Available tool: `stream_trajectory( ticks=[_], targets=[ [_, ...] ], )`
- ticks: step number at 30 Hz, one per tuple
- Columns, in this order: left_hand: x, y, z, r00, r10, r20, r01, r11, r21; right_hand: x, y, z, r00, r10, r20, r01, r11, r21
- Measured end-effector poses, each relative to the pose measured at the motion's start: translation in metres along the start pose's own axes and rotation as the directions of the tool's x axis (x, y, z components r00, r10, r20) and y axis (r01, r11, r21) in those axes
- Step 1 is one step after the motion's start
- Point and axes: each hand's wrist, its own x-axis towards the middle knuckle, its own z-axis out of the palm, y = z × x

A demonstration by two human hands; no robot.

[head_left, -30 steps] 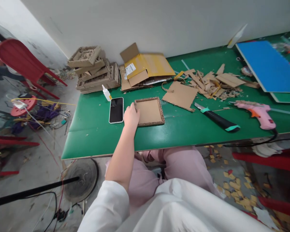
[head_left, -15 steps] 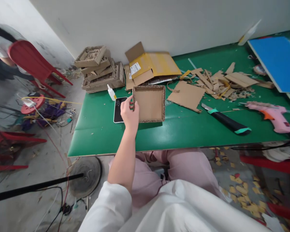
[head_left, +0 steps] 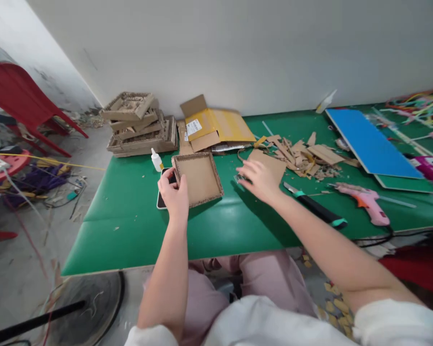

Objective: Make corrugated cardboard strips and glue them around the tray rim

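Observation:
A square cardboard tray (head_left: 197,177) with a raised corrugated rim is tilted over the green table (head_left: 130,230). My left hand (head_left: 173,192) pinches its left edge, above a phone (head_left: 161,201) that is partly covered. My right hand (head_left: 258,180) is to the right of the tray, not touching it, fingers spread over a flat cardboard piece (head_left: 274,163). A small clear object (head_left: 238,181) lies at its fingertips; whether they touch it is unclear. Behind the phone stands a white glue bottle (head_left: 156,160).
Stacked cardboard trays (head_left: 140,127) and a yellow folded carton (head_left: 223,127) stand at the back. Cardboard scraps (head_left: 306,156), a utility knife (head_left: 317,206), a pink glue gun (head_left: 368,202) and a blue board (head_left: 375,144) lie to the right.
My right hand and forearm have come into view from the right. The tray, still in my left hand, is now turned at an angle. The view has shifted to the right.

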Motion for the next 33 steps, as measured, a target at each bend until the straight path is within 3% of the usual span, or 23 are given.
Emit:
stream_trajectory(
  ticks=[7,13,16,18,20,21,23,25,30,33],
  targets=[
    [-0.006,0.000,0.012,0.971,-0.062,0.229,0.024,0.986,0.163,0.031,0.035,0.024,0.968,0.244,-0.061,-0.244,0.970,0.007],
    [-0.018,0.006,0.007,0.900,-0.075,0.430,-0.090,0.932,0.351,0.036,0.033,0.000,0.964,0.264,0.027,-0.265,0.949,0.171],
    [-0.016,0.018,0.000,0.888,0.088,0.450,-0.301,0.854,0.425,0.031,0.013,-0.019,0.964,0.237,0.121,-0.263,0.921,0.287],
    [-0.011,0.028,0.000,0.820,0.292,0.492,-0.501,0.783,0.369,0.030,-0.003,-0.031,0.965,0.185,0.185,-0.242,0.901,0.360],
    [-0.004,0.037,0.004,0.696,0.427,0.577,-0.657,0.703,0.273,0.033,-0.020,-0.041,0.975,0.082,0.207,-0.171,0.869,0.464],
    [0.001,0.041,0.006,0.646,0.445,0.620,-0.695,0.678,0.238,0.036,-0.027,-0.044,0.980,0.035,0.198,-0.130,0.860,0.493],
    [0.010,0.043,0.010,0.602,0.403,0.690,-0.700,0.682,0.212,0.043,-0.038,-0.047,0.984,-0.016,0.178,-0.085,0.835,0.543],
    [0.018,0.038,0.009,0.608,0.332,0.721,-0.652,0.728,0.214,0.050,-0.044,-0.044,0.986,-0.007,0.168,-0.095,0.803,0.588],
    [0.030,0.012,-0.004,0.715,0.194,0.672,-0.415,0.891,0.184,0.057,-0.038,-0.019,0.978,0.131,0.161,-0.206,0.705,0.678],
    [0.033,0.001,-0.005,0.743,0.218,0.632,-0.323,0.945,0.054,0.053,-0.031,-0.003,0.994,0.101,0.043,-0.103,0.731,0.675]
  ],
)
